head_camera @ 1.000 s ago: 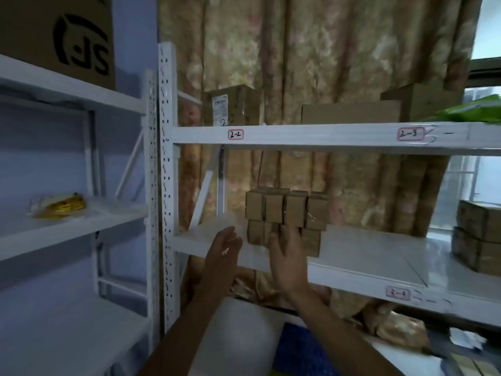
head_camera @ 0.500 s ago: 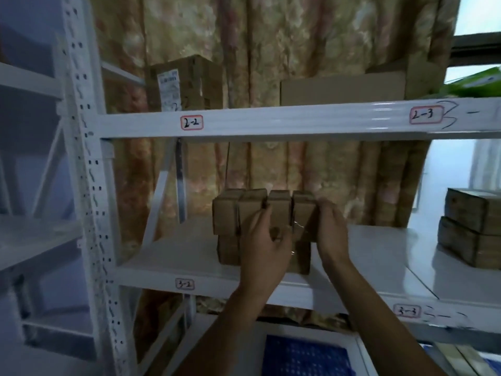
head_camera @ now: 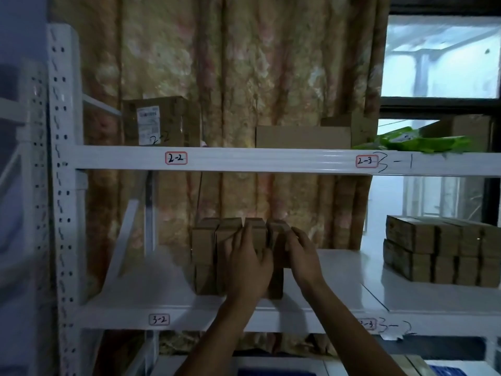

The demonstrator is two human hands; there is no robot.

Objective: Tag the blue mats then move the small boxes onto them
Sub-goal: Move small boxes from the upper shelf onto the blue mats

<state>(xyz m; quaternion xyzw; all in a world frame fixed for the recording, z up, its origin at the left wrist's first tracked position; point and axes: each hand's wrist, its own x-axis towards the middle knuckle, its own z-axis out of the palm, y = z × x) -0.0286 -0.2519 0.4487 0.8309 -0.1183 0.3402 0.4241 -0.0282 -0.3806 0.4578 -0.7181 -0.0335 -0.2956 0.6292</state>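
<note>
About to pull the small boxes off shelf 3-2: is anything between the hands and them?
Nothing visible. The left hand and right hand already lie on the stack of small boxes, at its front right.

Dim interior; daylight enters only via window (head_camera: 439, 55) at 2 o'clock, slightly overexposed. Soft glare on white shelf beam (head_camera: 271, 160). Overall soft focus, left edge blurred.

Two bare forearms come in from the bottom of the frame, with no sleeves, watch, rings or gloves showing. The left hand (head_camera: 248, 267) and right hand (head_camera: 303, 257) sit at lower centre, nails short.
</note>
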